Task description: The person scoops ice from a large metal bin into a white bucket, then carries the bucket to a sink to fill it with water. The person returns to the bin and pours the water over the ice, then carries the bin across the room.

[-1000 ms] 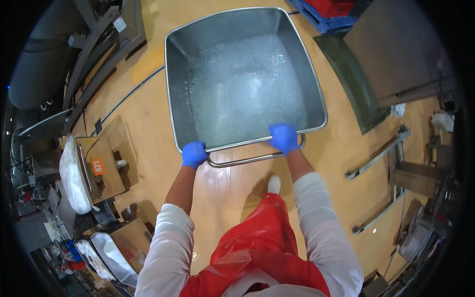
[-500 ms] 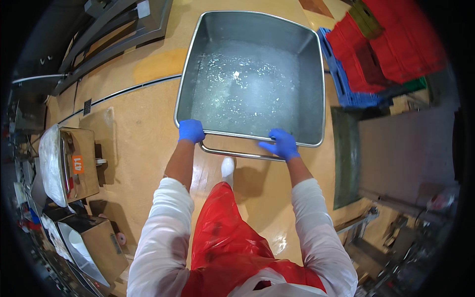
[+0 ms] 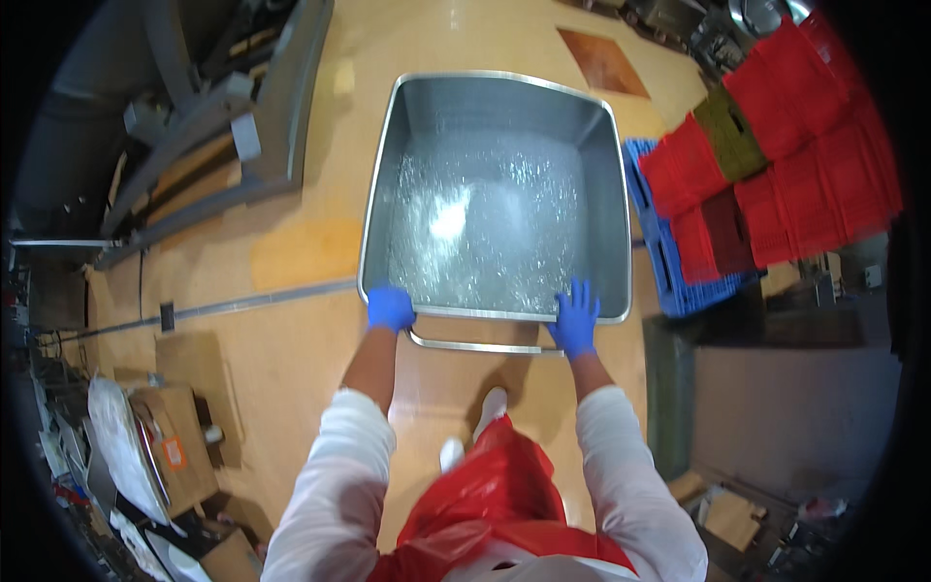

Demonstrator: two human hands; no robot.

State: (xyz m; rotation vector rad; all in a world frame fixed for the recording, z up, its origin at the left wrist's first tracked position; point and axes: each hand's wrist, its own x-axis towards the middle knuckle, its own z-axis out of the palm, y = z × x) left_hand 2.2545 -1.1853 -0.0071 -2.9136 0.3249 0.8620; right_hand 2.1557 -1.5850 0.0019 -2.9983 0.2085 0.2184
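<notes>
On tan floor [image 3: 291,262], steel tub [image 3: 495,116]

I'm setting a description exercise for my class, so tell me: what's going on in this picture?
A person in white sleeves, a red apron and blue gloves stands at a large steel bin on a tan floor. The left hand is closed over the bin's near corner by its handle bar; the right hand rests on the near rim with fingers spread. The bin's wet bottom glistens. Red crates and a blue pallet stand to its right.
</notes>
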